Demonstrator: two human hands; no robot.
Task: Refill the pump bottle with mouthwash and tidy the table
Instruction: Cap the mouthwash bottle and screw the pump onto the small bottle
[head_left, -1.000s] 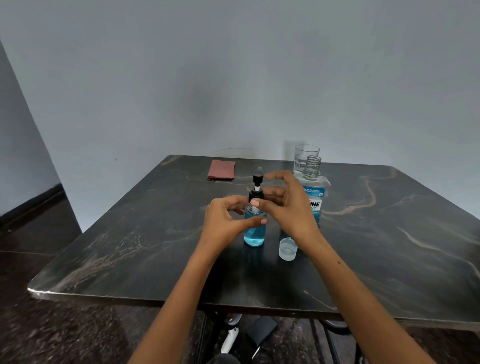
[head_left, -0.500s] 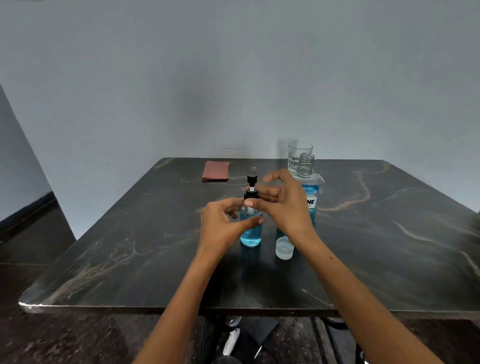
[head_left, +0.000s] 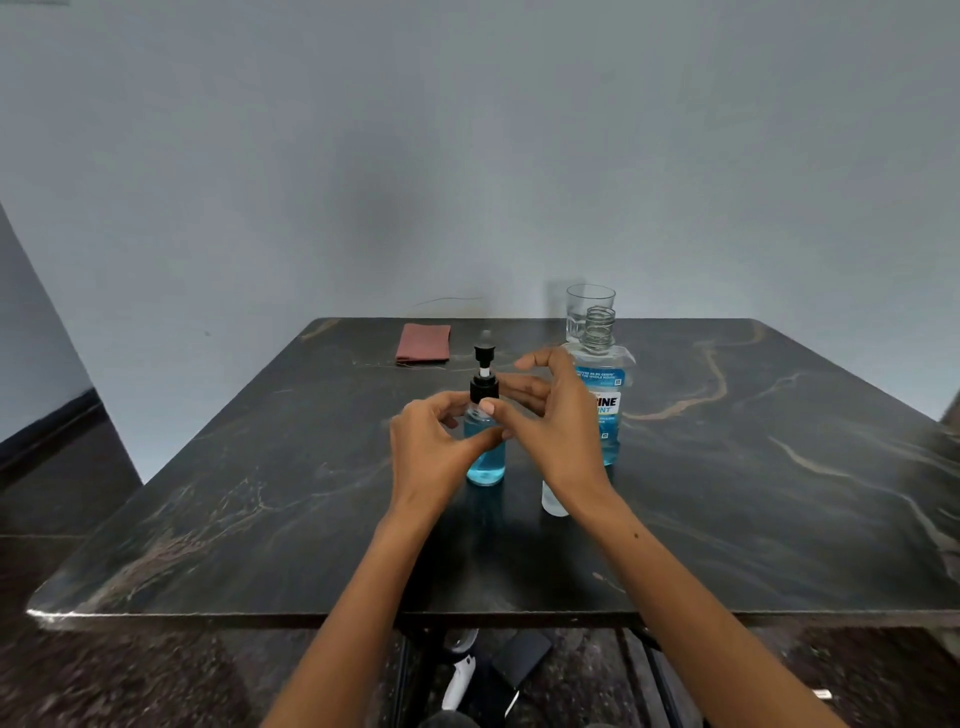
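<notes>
At table centre: left hand (head_left: 431, 447) steadying pump bottle (head_left: 485, 452); right hand (head_left: 556, 415), three o'clock, fingers pinching black collar (head_left: 484, 389), seemingly tightening it.

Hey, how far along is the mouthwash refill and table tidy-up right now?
Done: the small clear pump bottle holds blue liquid. In hand: left hand grips it while right hand works the black pump collar. Left: the large mouthwash bottle stands uncapped, its clear cap on the dark marble table.
</notes>
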